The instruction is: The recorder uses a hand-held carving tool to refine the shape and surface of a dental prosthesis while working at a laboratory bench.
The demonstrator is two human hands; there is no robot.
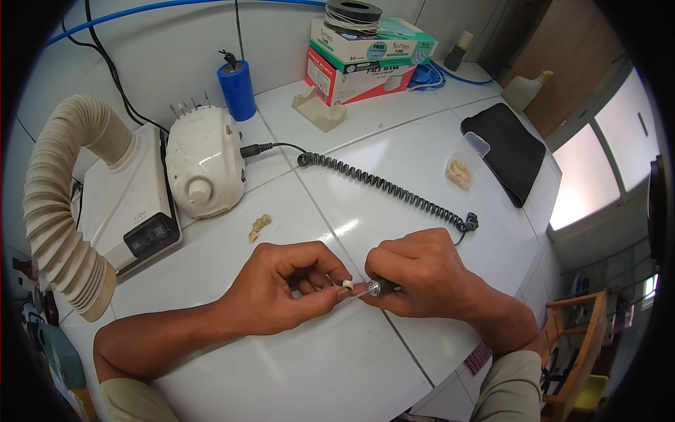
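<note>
My left hand [285, 285] pinches a small cream tooth-shaped piece [347, 284] between thumb and fingertips. My right hand [422, 271] grips a slim handpiece [377, 287] with a metal nose; its tip touches the piece. A black coiled cord [394, 190] runs from the handpiece to a white rounded control unit with a dial [204, 163]. Both hands rest on the white tabletop [316, 366]. A short row of cream teeth [259, 225] lies on the table just beyond my left hand.
A beige ribbed suction hose [60, 211] and its white box [133, 204] stand at left. A blue cylinder [237, 89], stacked boxes [365, 60], a clear box holding small teeth [462, 165], a black pad [510, 151] and a wooden chair [580, 337] are around.
</note>
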